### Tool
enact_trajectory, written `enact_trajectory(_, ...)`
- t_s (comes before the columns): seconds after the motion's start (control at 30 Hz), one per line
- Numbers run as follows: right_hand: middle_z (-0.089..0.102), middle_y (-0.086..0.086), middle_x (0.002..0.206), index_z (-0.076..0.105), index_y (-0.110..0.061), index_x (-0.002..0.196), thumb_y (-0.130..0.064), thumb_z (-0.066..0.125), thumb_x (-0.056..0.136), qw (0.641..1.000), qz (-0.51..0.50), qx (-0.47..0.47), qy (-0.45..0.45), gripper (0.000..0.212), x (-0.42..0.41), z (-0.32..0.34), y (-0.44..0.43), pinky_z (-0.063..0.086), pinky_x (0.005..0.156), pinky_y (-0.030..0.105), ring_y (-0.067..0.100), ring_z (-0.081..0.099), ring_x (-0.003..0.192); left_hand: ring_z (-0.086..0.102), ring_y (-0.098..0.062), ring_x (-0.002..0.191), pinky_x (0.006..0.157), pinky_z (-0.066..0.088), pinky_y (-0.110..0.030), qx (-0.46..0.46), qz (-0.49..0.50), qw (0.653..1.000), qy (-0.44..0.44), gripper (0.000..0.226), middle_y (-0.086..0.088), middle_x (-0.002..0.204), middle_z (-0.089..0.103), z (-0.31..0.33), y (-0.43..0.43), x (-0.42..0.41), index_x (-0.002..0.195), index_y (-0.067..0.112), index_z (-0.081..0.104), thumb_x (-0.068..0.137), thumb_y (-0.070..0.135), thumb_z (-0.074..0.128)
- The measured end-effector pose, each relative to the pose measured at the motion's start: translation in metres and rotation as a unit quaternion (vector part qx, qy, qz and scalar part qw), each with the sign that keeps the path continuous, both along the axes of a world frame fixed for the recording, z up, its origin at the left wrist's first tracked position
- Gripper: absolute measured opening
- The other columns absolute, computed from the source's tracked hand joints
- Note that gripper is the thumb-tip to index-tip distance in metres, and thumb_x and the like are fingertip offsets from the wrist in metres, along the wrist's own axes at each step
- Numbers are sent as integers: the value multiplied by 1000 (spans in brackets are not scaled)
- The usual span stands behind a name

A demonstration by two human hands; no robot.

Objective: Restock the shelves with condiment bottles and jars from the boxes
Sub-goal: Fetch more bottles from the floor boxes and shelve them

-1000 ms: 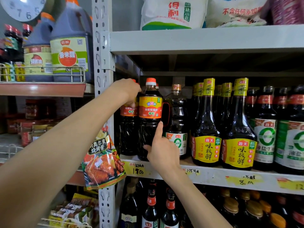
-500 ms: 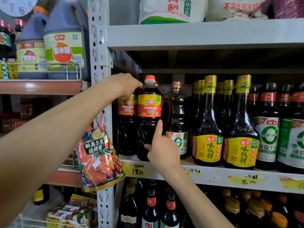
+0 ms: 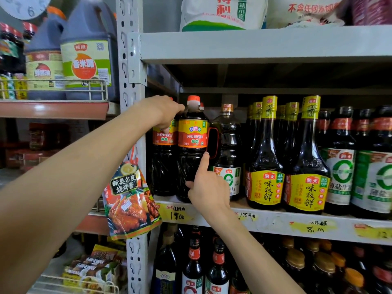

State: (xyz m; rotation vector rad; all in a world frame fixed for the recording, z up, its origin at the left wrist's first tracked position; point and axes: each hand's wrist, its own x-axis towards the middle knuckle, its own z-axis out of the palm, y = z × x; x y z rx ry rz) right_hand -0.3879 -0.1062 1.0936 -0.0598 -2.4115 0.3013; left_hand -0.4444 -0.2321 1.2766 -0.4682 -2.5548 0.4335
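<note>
Left hand [image 3: 163,112] curled over the top of the left soy sauce bottle [image 3: 164,164], which stands beside the grey post [image 3: 132,132]. Touching it at 3 o'clock is the orange-capped bottle [image 3: 192,145], upright on the shelf [image 3: 275,221]. Right hand [image 3: 209,187] comes in from 6 o'clock, with index finger straight and thumb against that bottle's lower side. Sauce packet [image 3: 130,200] hangs at 8 o'clock.

Shop: price-tagged shelf [image 3: 275,222] of bottles [image 3: 265,166]
</note>
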Motion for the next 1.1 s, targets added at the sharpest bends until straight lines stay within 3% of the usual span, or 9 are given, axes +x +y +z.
enact_trajectory(0.17,51,-3,69,-6,-10,156,-43,54,98,999,34,-9,13,89,4,-7,10,32,49,29,17,52,63,62,-28,105,78,49,-37,-26,-4,998,59,64,-11,119,62,-12,-2,6,146,24,40,90,16,68)
enact_trajectory(0.27,66,2,96,27,-11,152,-38,52,99,997,38,-18,65,65,15,-16,19,35,55,30,24,65,80,64,-30,100,78,54,-41,-51,11,991,124,46,-11,114,62,-22,-6,15,138,21,51,93,15,62)
enact_trajectory(0.33,69,4,100,57,-13,131,-27,54,97,993,31,-15,114,37,25,-23,26,38,57,30,27,66,81,65,-32,97,77,55,-43,-47,16,985,163,38,-12,111,64,-32,-8,22,130,17,56,92,16,60)
enact_trajectory(0.43,65,5,71,71,-8,86,-6,73,76,982,16,-2,189,10,40,-34,43,40,44,27,24,61,58,63,-32,91,70,50,-41,16,-28,970,241,26,-15,104,64,-55,-6,33,111,6,62,88,16,60)
enact_trajectory(0.6,65,7,74,71,-5,82,-2,71,77,957,-53,-19,286,5,59,-53,91,50,58,40,29,58,70,56,-28,79,47,48,-35,172,-236,914,281,10,-12,88,56,-111,27,60,87,3,62,90,12,58)
enact_trajectory(0.73,65,8,79,70,-4,84,-5,63,82,951,-76,-9,299,7,75,-64,128,49,65,41,31,58,76,60,-21,70,46,51,-36,218,-344,890,206,30,-2,82,59,-156,79,86,83,10,64,95,25,41)
enact_trajectory(0.9,66,14,94,70,-2,89,-4,61,81,961,-84,50,257,12,104,-81,183,50,75,48,38,60,91,61,-21,69,50,40,-27,282,-344,880,168,15,-1,78,62,-205,144,109,78,11,66,90,18,58)
enact_trajectory(0.97,67,14,99,71,-1,93,-5,57,84,963,-83,63,250,17,118,-84,209,50,80,48,38,61,98,64,-25,77,57,47,-31,299,-334,881,154,3,-4,83,64,-223,170,115,84,9,69,84,10,72)
enact_trajectory(1.1,67,13,101,71,-3,98,-10,48,87,967,-68,78,231,27,144,-89,263,50,83,48,38,60,102,62,-29,94,70,55,-39,303,-305,892,141,15,-9,102,64,-246,222,129,97,6,73,82,9,74)
